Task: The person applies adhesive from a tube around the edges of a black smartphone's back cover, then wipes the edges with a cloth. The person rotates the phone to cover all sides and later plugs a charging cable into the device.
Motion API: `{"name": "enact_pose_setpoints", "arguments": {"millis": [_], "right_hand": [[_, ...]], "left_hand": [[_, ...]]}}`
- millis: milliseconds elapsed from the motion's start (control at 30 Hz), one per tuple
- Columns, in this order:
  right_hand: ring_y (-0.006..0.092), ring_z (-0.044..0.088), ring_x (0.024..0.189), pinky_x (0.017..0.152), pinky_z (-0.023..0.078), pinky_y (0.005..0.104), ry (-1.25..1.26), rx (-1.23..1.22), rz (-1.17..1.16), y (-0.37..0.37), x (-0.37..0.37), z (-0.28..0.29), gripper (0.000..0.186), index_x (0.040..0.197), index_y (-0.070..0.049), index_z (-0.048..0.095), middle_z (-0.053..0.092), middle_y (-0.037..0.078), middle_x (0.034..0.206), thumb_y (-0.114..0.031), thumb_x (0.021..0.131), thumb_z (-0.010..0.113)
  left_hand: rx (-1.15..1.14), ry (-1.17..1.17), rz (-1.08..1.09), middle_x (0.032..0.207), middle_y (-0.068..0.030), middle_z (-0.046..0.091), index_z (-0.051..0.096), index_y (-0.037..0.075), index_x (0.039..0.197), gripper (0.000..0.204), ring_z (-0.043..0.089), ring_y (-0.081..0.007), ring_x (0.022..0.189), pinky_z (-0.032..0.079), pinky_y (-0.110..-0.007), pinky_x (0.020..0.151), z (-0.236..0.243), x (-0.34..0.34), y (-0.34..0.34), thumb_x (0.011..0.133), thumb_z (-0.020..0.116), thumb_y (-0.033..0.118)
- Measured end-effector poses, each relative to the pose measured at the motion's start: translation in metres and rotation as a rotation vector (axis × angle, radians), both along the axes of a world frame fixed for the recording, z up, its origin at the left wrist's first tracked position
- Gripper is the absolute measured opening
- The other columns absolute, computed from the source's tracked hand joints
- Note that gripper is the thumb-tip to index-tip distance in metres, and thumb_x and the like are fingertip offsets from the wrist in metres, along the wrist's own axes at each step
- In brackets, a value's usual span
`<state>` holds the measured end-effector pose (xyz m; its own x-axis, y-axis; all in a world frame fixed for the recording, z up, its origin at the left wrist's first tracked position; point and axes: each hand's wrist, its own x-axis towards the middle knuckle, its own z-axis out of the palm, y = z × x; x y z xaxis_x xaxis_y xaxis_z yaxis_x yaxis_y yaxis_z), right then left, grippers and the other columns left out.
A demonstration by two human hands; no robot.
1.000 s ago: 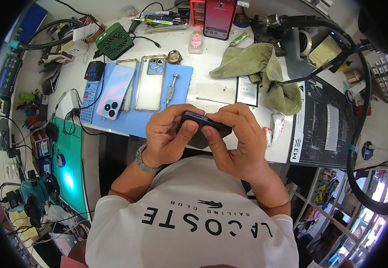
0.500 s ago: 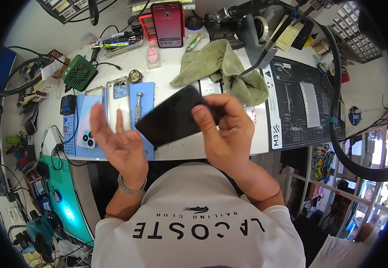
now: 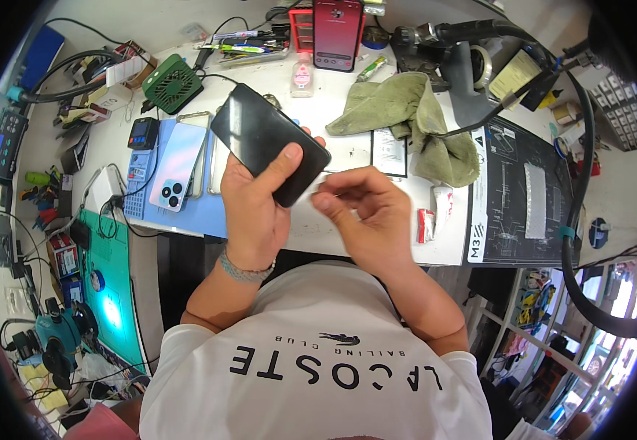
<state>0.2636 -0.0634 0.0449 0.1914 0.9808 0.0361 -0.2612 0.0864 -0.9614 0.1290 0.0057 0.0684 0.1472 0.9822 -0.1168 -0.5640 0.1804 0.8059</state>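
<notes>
White workbench (image 3: 333,103) fills mid-frame, with a green cloth (image 3: 406,114) right of centre. From where I stand, the left hand (image 3: 256,205) is clamped round a dark phone (image 3: 256,128) above and left of centre, thumb across its face. Just beside it, the right hand (image 3: 373,220) curls loosely; I can't tell whether its fingers pinch anything. Both forearms (image 3: 421,297) angle inward from below.

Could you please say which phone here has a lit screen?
The upright phone at the back, glowing reddish; the left hand holds an unlit black phone, and the pastel phone lies camera side up.
</notes>
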Motion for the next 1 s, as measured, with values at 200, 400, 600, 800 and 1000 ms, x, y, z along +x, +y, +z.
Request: {"name": "enact_pose_setpoints", "arguments": {"millis": [200, 400, 600, 800, 1000], "right_hand": [[0.0185, 0.062, 0.087, 0.077, 0.051, 0.0303, -0.858, 0.278, -0.688, -0.002, 0.065, -0.019, 0.03, 0.106, -0.001, 0.067, 0.067, 0.01, 0.102, 0.004, 0.083, 0.085], [0.0241, 0.063, 0.084, 0.074, 0.052, 0.035, -1.1, -0.179, -0.765, -0.004, 0.092, -0.021, 0.027, 0.107, 0.002, 0.068, 0.064, 0.01, 0.095, -0.002, 0.086, 0.083], [0.0205, 0.063, 0.076, 0.067, 0.051, 0.0311, -0.949, 0.096, -0.635, -0.009, 0.085, -0.02, 0.011, 0.096, 0.002, 0.069, 0.067, 0.011, 0.093, -0.002, 0.092, 0.078], [0.0243, 0.064, 0.09, 0.078, 0.051, 0.0327, -0.967, 0.187, -0.642, -0.003, 0.067, -0.018, 0.025, 0.109, -0.001, 0.068, 0.067, 0.012, 0.104, -0.004, 0.089, 0.083], [0.0272, 0.061, 0.098, 0.083, 0.051, 0.0359, -0.787, 0.52, -0.252, 0.011, 0.047, -0.01, 0.047, 0.117, -0.008, 0.07, 0.062, 0.014, 0.121, 0.003, 0.075, 0.089]], "left_hand": [[-0.154, -0.153, -0.119, 0.123, -0.0229, 0.07, 0.055, -0.012, 0.132, 0.038, 0.071, -0.0348, 0.118, 0.055, -0.038, 0.109, 0.002, -0.032, 0.022, 0.098, 0.068, -0.003], [-0.147, -0.167, -0.105, 0.128, -0.0315, 0.067, 0.052, -0.016, 0.136, 0.039, 0.069, -0.0318, 0.122, 0.059, -0.033, 0.105, -0.011, -0.026, 0.026, 0.101, 0.063, -0.003], [-0.112, -0.167, -0.117, 0.128, -0.0312, 0.067, 0.053, -0.015, 0.137, 0.04, 0.069, -0.0322, 0.123, 0.057, -0.035, 0.108, -0.016, -0.02, 0.029, 0.1, 0.064, -0.004], [-0.101, -0.109, -0.12, 0.128, -0.0298, 0.068, 0.054, -0.013, 0.137, 0.042, 0.069, -0.0325, 0.122, 0.055, -0.036, 0.109, -0.015, -0.021, 0.027, 0.098, 0.066, -0.004], [-0.207, -0.039, -0.315, 0.123, -0.0256, 0.071, 0.056, -0.014, 0.133, 0.043, 0.072, -0.0287, 0.116, 0.057, -0.035, 0.104, -0.007, -0.02, 0.024, 0.094, 0.072, -0.002]]}}
